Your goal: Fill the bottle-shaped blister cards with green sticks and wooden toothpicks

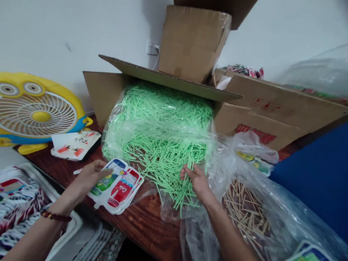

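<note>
My left hand (88, 176) grips a white plastic tray (117, 186) with bottle-shaped green and red pictures, thumb on top, over the wooden table (150, 226). My right hand (196, 180) is closed on a small bunch of green sticks, pinched at the lower edge of the big pile of green sticks (161, 133). That pile spills from a clear plastic bag inside a cardboard box (104, 88) lying on its side.
A yellow cartoon fan (29, 109) stands at the left with a printed card (75, 144) beside it. Stacked trays (5, 209) lie lower left. Wooden sticks in clear plastic (246, 214) lie at the right. More cardboard boxes (273, 110) stand behind, and a blue surface (331, 176) at far right.
</note>
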Tool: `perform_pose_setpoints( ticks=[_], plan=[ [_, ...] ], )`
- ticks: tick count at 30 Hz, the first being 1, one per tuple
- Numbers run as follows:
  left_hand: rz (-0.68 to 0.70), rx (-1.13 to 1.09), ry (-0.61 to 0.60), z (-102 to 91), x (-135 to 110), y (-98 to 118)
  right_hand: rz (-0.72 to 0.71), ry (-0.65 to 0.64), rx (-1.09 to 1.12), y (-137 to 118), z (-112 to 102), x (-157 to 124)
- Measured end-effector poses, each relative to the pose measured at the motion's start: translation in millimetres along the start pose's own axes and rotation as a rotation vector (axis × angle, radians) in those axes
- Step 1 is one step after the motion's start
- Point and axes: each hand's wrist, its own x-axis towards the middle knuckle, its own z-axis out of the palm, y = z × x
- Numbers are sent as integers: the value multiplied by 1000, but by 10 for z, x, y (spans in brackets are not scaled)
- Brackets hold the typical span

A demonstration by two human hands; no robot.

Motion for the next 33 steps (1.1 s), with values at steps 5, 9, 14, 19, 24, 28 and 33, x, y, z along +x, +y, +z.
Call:
perform_pose_setpoints(
  ticks=[5, 9, 14, 19, 24, 28, 33],
  plan=[
    [-62, -214, -33, -9, -86, 0, -33, 46, 44, 180, -13, -481],
    [10, -315, 0, 9, -171, 26, 7, 27, -25, 358, -26, -767],
    [66, -394, -14, 66, -306, 104, -74, 37, -22, 333, -57, -873],
    [82, -351, -34, 122, -354, 88, -36, -25, -96, 438, -60, -900],
    [58, -285, -1, 115, -286, 27, -8, 30, -37, 452, -63, -861],
    [20, -321, -3, 116, -353, 84, 19, 73, 114, 336, -152, -747],
    [-60, -193, -165, 158, -433, 67, 56, 105, 98, 239, -334, -508]
  ],
)
